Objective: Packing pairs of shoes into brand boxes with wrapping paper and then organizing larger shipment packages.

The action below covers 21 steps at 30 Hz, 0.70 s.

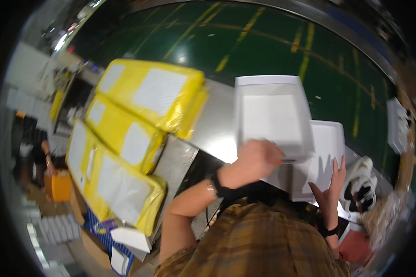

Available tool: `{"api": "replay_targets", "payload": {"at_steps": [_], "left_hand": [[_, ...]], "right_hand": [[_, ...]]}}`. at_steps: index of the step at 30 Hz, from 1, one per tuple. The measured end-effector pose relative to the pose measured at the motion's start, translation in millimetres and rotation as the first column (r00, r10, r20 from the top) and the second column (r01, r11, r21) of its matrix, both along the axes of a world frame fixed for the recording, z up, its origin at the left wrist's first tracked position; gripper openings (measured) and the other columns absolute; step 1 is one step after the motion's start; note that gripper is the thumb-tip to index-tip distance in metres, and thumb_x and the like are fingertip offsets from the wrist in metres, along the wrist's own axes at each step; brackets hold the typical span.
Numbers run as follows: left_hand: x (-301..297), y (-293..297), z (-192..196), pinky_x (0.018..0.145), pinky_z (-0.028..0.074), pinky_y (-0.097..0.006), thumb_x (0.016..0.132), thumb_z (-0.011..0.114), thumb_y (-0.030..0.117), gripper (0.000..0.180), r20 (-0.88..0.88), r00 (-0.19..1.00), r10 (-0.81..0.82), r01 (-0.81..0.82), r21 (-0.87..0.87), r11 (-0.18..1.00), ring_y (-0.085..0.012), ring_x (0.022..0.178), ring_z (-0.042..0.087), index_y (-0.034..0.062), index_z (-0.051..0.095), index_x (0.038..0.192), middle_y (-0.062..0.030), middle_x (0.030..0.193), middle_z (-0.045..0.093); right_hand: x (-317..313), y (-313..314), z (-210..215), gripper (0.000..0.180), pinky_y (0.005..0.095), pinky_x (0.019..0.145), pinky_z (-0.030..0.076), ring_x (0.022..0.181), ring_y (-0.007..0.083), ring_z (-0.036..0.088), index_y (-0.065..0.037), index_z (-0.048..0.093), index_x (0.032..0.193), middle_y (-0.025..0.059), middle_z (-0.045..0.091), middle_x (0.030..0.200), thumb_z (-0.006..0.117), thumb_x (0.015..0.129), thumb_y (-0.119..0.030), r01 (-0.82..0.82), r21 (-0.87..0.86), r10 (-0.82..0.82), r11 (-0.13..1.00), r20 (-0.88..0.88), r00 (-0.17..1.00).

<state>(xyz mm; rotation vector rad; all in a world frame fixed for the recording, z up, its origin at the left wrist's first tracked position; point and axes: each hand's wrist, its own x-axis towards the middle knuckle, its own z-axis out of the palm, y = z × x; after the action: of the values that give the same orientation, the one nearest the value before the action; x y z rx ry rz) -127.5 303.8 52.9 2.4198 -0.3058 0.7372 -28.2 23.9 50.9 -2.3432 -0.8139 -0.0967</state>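
Note:
My left hand (255, 159) grips the near edge of a white rectangular box (272, 115) that lies on a metal surface (215, 124). My right hand (332, 183) is open, with its fingers spread flat on a second white box (327, 141), which lies to the right and partly under the first. Both wrists wear a dark band. My plaid shirt fills the lower middle of the view.
Three large yellow-wrapped parcels (138, 120) with white labels are stacked to the left. A pair of white shoes (363, 184) sits right of my right hand. Beyond the boxes lies a dark green surface (263, 41) with yellow lines. Cardboard boxes (60, 184) and clutter stand at the lower left.

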Motion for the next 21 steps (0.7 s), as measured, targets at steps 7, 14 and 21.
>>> {"api": "replay_targets", "payload": {"at_steps": [7, 14, 21], "left_hand": [[-56, 19, 10, 0.082, 0.051, -0.041, 0.078, 0.076, 0.035, 0.037, -0.375, 0.882, 0.285, -0.372, -0.182, 0.910, -0.0320, 0.090, 0.065, 0.0030, 0.070, 0.096, -0.0153, 0.096, 0.068], [-222, 228, -44, 0.072, 0.051, -0.030, 0.085, 0.075, 0.020, 0.026, -0.194, 0.236, 0.952, -0.965, -0.166, 0.205, -0.0171, 0.085, 0.064, 0.0003, 0.065, 0.100, -0.0101, 0.092, 0.068], [-270, 258, -59, 0.081, 0.048, -0.041, 0.079, 0.077, 0.033, 0.040, -0.292, 0.047, 0.955, -0.985, 0.146, 0.094, -0.0333, 0.089, 0.059, 0.0017, 0.064, 0.099, -0.0174, 0.099, 0.063]], "right_hand": [[6, 75, -11, 0.037, 0.0556, 0.113, 0.029, 0.144, 0.0509, 0.021, -0.009, 0.064, 0.093, 0.0191, 0.039, 0.152, 0.081, 0.062, 0.002, -0.373, -0.147, 0.388, 0.916, 0.083, 0.918], [-22, 108, -5, 0.020, 0.0597, 0.110, 0.034, 0.123, 0.0470, 0.047, -0.004, 0.062, 0.069, 0.0100, 0.063, 0.109, 0.081, 0.062, -0.009, -0.579, -0.161, 0.588, 0.799, 0.006, 0.809], [-10, 81, -18, 0.018, 0.0642, 0.109, 0.032, 0.109, 0.0413, 0.053, -0.006, 0.062, 0.069, 0.0056, 0.060, 0.085, 0.078, 0.059, -0.006, -0.527, -0.190, 0.546, 0.828, 0.057, 0.836]]}}
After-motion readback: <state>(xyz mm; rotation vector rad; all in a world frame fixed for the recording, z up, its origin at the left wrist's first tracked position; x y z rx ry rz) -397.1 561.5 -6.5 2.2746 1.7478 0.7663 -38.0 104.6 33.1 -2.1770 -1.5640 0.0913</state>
